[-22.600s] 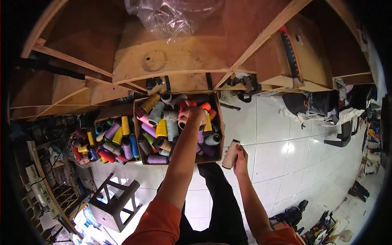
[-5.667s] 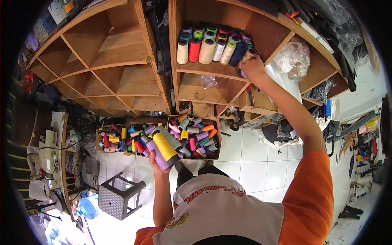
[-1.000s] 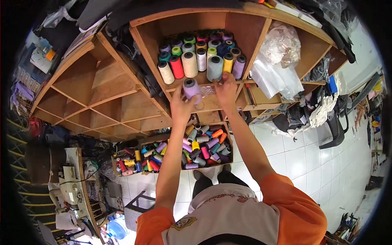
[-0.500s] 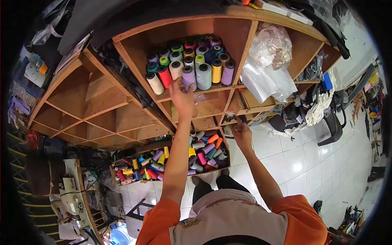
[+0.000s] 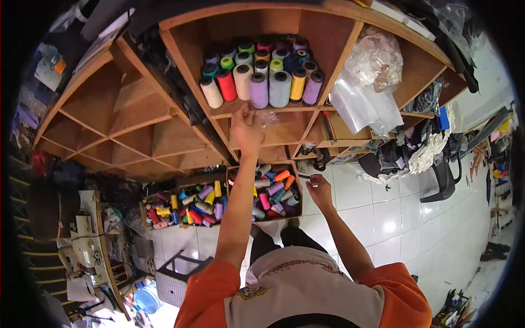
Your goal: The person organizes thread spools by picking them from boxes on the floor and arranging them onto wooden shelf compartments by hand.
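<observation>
My left hand (image 5: 246,130) is just below the front edge of the upper compartment, under the lilac thread cone (image 5: 259,91). Its fingers are loosely bent and somewhat apart, with nothing visible in them. Beside the lilac cone stand a cream thread cone (image 5: 243,82), a red thread cone (image 5: 226,85) and a pale grey-blue thread cone (image 5: 279,89), all upright in a tight group of several rows. Over the tiled floor, right of the spool boxes, my right hand (image 5: 319,192) hangs with its fingers partly curled and apart. No object shows in it.
Open boxes of mixed thread spools (image 5: 205,205) lie on the floor by my feet. Clear plastic bags (image 5: 363,82) fill the compartment at right. A wooden shelf grid (image 5: 109,134) stands at left, a sewing machine (image 5: 85,240) at lower left, and a black chair (image 5: 443,177) at right.
My left hand has come off the lilac cone and dropped below the shelf edge, leaving the cone upright in the front row. My right hand has moved down, away from the lower shelf.
</observation>
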`<state>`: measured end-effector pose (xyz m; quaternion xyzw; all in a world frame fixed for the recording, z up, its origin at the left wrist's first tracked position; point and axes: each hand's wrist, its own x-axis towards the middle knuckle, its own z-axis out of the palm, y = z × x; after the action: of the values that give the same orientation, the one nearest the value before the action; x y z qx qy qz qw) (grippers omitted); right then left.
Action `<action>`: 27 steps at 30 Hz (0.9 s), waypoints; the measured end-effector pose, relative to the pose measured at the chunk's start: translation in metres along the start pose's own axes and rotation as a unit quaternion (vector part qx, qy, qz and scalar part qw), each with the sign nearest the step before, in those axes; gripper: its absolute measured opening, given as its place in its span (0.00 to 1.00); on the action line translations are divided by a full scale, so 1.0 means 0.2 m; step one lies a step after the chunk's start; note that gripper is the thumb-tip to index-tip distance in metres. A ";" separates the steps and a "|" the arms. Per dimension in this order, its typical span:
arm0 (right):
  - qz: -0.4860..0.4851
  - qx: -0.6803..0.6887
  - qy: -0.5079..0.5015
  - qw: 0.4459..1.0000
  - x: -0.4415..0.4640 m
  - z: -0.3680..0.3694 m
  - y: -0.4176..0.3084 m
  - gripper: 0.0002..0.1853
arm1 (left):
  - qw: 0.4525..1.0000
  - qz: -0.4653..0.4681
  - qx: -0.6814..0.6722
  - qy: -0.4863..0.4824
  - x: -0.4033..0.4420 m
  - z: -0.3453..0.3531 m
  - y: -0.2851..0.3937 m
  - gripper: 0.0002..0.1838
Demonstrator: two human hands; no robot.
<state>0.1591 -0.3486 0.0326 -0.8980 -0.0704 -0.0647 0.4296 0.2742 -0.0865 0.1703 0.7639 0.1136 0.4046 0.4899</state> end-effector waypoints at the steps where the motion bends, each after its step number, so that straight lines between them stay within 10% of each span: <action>1: 0.005 -0.008 -0.024 1.000 -0.01 0.00 0.00 0.14 | 0.999 -0.002 -0.019 0.027 -0.04 -0.02 -0.02 0.15; 10: 0.150 -0.130 -0.332 0.922 -0.38 0.04 0.51 0.19 | 0.893 -0.288 0.137 -0.318 -1.33 -0.73 -0.45 0.11; 22: 0.020 -0.211 -0.503 0.838 -0.33 0.47 0.99 0.20 | 0.821 -0.497 0.167 -0.224 -1.76 -1.04 -0.64 0.11; 25: 0.489 0.094 -0.430 0.753 -0.18 0.78 0.98 0.24 | 0.855 -0.395 0.202 -0.269 -1.74 -0.85 -0.94 0.12; 27: 0.560 0.146 -0.326 0.748 -0.17 0.99 0.97 0.27 | 0.867 -0.348 0.227 -0.275 -1.72 -0.68 -1.19 0.12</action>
<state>0.1719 -0.3159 -0.2448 -0.6694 0.3007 0.4948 0.4655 0.0054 -0.0771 -0.1777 0.8452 0.3212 -0.0552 0.4236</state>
